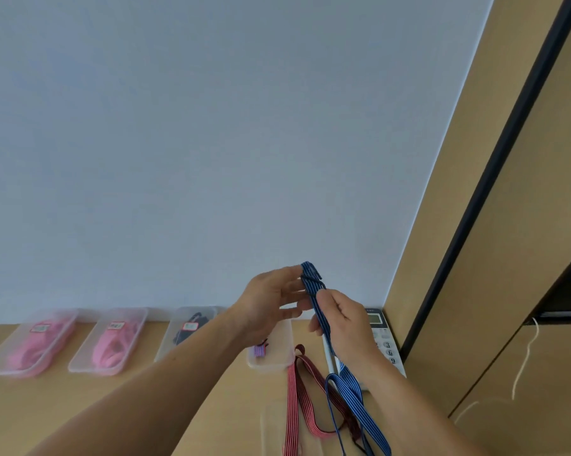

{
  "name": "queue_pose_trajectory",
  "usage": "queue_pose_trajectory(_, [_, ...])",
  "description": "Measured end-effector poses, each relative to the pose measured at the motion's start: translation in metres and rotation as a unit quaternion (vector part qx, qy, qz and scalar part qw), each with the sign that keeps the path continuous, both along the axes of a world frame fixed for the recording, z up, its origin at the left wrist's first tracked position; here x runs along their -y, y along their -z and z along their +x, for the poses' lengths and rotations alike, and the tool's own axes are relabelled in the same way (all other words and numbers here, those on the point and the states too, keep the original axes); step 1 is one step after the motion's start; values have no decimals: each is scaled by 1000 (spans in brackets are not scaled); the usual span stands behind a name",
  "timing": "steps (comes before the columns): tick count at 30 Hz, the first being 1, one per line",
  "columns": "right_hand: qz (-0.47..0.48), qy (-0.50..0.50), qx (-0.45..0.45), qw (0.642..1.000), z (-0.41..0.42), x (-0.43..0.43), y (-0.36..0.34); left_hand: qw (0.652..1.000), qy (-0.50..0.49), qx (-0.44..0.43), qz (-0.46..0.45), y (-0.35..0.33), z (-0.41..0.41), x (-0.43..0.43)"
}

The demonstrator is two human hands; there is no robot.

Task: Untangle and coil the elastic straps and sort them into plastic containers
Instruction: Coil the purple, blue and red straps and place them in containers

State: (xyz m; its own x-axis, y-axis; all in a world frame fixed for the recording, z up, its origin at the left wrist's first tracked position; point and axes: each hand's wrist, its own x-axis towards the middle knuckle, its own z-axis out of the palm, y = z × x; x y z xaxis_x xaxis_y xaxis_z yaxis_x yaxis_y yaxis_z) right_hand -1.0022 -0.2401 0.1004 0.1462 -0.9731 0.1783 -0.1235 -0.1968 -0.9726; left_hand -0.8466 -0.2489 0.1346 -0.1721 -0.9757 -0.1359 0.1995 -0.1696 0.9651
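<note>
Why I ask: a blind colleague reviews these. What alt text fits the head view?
The left hand and right hand hold a blue striped strap raised; a red striped strap and plastic containers lie on the table.

A pale wall (pixel 211 143) meets tan wooden panelling (pixel 475 192) behind the desk (pixel 211 406).

both forearms reach forward and up from the lower edge, hands raised close together. the left hand (pixel 271 301) turns its palm rightward and pinches the folded top of the blue striped strap (pixel 311 278). the right hand (pixel 346 327), just below, curls its fingers round it.
</note>
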Motion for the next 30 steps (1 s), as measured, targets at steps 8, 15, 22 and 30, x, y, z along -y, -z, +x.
queue_pose_trajectory(8, [61, -29, 35, 997, -6, -5, 2, 999, -8, -7, -41, 9, -8, 6])
queue_pose_trajectory(15, [142, 38, -8, 989, -7, -3, -6, 955, -17, 211, -207, 8, -4, 9])
queue_pose_trajectory(22, [174, 26, 63, 982, -1, -5, -15, 775, -115, 448, -430, 26, -5, 3])
queue_pose_trajectory(30, [133, -9, 96, 986, 0, -6, -13, 603, -63, 543, -581, 29, -1, 4])
